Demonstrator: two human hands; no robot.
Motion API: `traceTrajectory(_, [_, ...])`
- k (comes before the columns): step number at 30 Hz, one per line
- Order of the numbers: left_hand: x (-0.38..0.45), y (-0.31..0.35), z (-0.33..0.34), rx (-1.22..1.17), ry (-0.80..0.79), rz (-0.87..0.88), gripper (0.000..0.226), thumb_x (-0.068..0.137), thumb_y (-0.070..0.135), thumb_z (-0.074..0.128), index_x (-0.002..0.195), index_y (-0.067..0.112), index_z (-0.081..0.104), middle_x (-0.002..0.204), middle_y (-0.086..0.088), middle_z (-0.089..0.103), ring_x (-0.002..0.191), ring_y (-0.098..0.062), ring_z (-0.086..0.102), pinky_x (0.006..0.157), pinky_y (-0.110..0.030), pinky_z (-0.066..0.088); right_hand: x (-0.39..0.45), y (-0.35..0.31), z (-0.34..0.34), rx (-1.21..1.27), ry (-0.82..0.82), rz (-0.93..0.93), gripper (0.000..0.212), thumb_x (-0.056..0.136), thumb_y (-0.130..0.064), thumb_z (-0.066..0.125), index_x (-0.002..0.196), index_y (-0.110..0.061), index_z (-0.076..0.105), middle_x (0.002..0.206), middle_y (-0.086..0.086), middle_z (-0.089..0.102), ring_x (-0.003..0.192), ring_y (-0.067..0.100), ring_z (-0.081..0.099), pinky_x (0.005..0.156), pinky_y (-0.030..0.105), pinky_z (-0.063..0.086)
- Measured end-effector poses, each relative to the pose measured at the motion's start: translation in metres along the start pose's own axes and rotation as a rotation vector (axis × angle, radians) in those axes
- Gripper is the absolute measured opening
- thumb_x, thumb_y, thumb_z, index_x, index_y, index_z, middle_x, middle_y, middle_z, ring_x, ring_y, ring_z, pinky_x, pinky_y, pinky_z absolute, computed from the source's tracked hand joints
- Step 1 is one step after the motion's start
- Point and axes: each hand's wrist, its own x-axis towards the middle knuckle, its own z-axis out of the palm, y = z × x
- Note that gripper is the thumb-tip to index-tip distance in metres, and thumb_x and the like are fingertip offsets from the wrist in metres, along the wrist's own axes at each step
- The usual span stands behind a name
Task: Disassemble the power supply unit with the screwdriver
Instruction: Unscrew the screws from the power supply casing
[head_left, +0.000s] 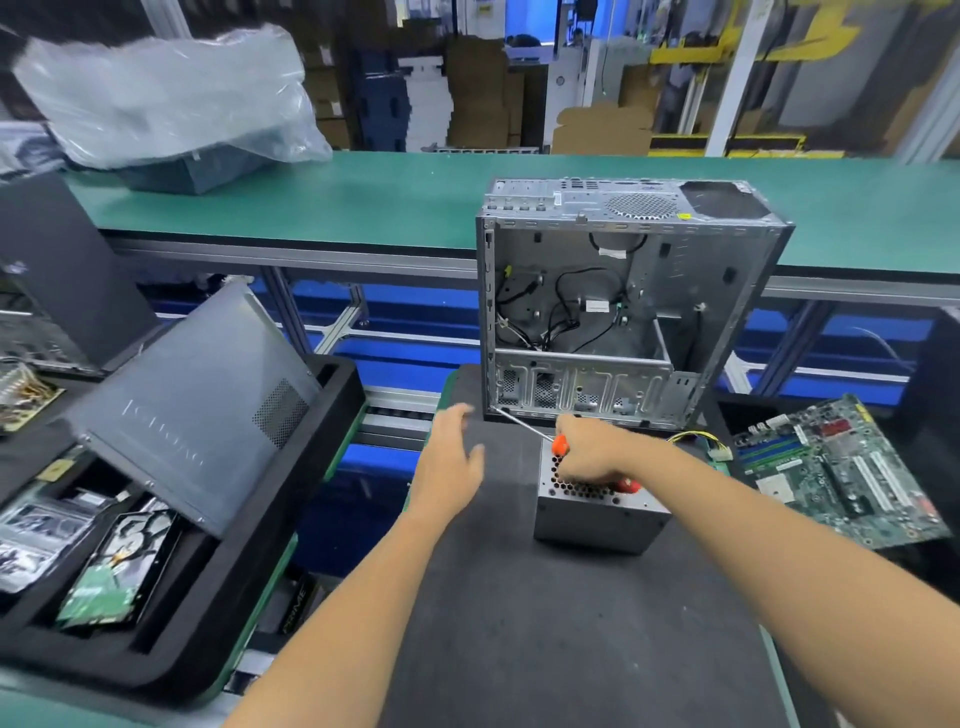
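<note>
A grey metal power supply unit (597, 512) with a honeycomb grille sits on the dark mat (545, 623); yellow wires (696, 437) run off behind it. My right hand (597, 452) rests on top of the unit and grips a screwdriver (524, 428) with an orange-red handle. Its thin shaft points up-left toward the base of the case. My left hand (452, 457) hovers above the mat left of the unit, fingers spread and holding nothing.
An open, gutted computer case (623, 301) stands upright behind the unit. A motherboard (841, 467) lies at the right. At the left a black tray (171, 649) holds a grey side panel (197, 405) and hard drives (114, 571). A green conveyor (363, 197) runs behind.
</note>
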Motion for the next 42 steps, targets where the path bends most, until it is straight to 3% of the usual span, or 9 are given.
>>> traceTrajectory(2, [0.010, 0.022, -0.002, 0.071, -0.043, 0.119, 0.053, 0.093, 0.022, 0.058, 0.140, 0.029, 0.033, 0.121, 0.011, 0.038, 0.088, -0.011, 0.049, 0.078, -0.027, 0.047, -0.011, -0.001, -0.016, -0.015, -0.021, -0.038, 0.024, 0.084, -0.005, 0.057, 0.102, -0.012, 0.044, 0.086, 0.001, 0.048, 0.065, 0.012, 0.045, 0.043, 0.017, 0.040])
traceTrajectory(4, [0.016, 0.035, -0.003, 0.150, -0.082, 0.211, 0.036, 0.097, 0.022, 0.052, 0.132, 0.023, 0.048, 0.114, 0.006, 0.044, 0.087, -0.014, 0.051, 0.078, -0.032, 0.048, -0.022, -0.003, -0.033, -0.071, -0.003, -0.092, 0.028, 0.084, -0.008, 0.065, 0.103, -0.016, 0.047, 0.091, -0.001, 0.051, 0.067, 0.010, 0.049, 0.049, 0.018, 0.038])
traceTrajectory(7, [0.016, 0.043, -0.001, 0.205, -0.118, 0.274, 0.019, 0.098, 0.018, 0.048, 0.100, 0.014, 0.066, 0.094, 0.000, 0.061, 0.093, -0.022, 0.055, 0.079, -0.037, 0.046, -0.041, -0.007, -0.060, -0.105, 0.046, -0.162, 0.032, 0.079, -0.012, 0.074, 0.106, -0.018, 0.057, 0.089, -0.004, 0.057, 0.064, 0.009, 0.058, 0.051, 0.020, 0.044])
traceTrajectory(12, [0.003, 0.059, 0.002, 0.039, -0.156, 0.280, 0.016, 0.093, 0.017, 0.059, 0.094, 0.014, 0.074, 0.088, 0.004, 0.071, 0.082, -0.011, 0.054, 0.074, -0.025, 0.042, -0.065, -0.011, -0.097, 0.004, 0.106, -0.260, 0.029, 0.076, -0.008, 0.074, 0.103, -0.014, 0.066, 0.098, 0.001, 0.069, 0.086, 0.023, 0.070, 0.075, 0.033, 0.057])
traceTrajectory(18, [-0.011, 0.072, 0.000, -0.147, -0.324, 0.227, 0.017, 0.088, 0.012, 0.067, 0.072, 0.016, 0.070, 0.077, -0.002, 0.058, 0.075, -0.004, 0.057, 0.068, -0.017, 0.039, -0.080, -0.012, -0.097, 0.214, 0.351, -0.320, 0.021, 0.074, -0.013, 0.080, 0.089, -0.013, 0.065, 0.077, 0.003, 0.072, 0.061, 0.017, 0.071, 0.055, 0.022, 0.053])
traceTrajectory(21, [-0.016, 0.077, 0.001, -0.104, -0.351, 0.226, 0.008, 0.087, 0.009, 0.067, 0.087, 0.007, 0.075, 0.074, 0.005, 0.056, 0.066, 0.001, 0.050, 0.066, -0.011, 0.038, -0.080, -0.014, -0.089, 0.239, 0.455, -0.319, 0.020, 0.076, -0.020, 0.079, 0.084, -0.013, 0.062, 0.067, 0.002, 0.070, 0.052, 0.014, 0.068, 0.048, 0.020, 0.049])
traceTrajectory(25, [-0.024, 0.078, 0.006, -0.116, -0.379, 0.186, 0.011, 0.085, -0.002, 0.065, 0.086, 0.006, 0.072, 0.081, 0.000, 0.068, 0.074, -0.009, 0.061, 0.070, -0.006, 0.044, -0.077, -0.021, -0.076, 0.156, 0.457, -0.293, 0.017, 0.078, -0.018, 0.074, 0.083, -0.010, 0.060, 0.075, 0.007, 0.068, 0.048, 0.016, 0.067, 0.050, 0.035, 0.057])
traceTrajectory(31, [-0.032, 0.073, 0.011, -0.005, -0.350, 0.200, 0.010, 0.086, -0.003, 0.064, 0.087, 0.003, 0.071, 0.094, -0.007, 0.064, 0.086, -0.020, 0.064, 0.083, -0.026, 0.051, -0.074, -0.025, -0.065, 0.111, 0.454, -0.275, 0.016, 0.079, -0.018, 0.071, 0.080, -0.011, 0.057, 0.072, 0.006, 0.067, 0.047, 0.018, 0.066, 0.053, 0.038, 0.057])
traceTrajectory(42, [-0.033, 0.063, 0.011, -0.057, -0.317, 0.149, 0.009, 0.082, 0.004, 0.071, 0.080, 0.013, 0.070, 0.087, 0.005, 0.063, 0.078, -0.005, 0.060, 0.073, -0.008, 0.045, -0.080, -0.028, -0.068, 0.094, 0.498, -0.256, 0.016, 0.080, -0.020, 0.071, 0.085, -0.009, 0.060, 0.071, 0.001, 0.063, 0.059, 0.022, 0.063, 0.057, 0.034, 0.053])
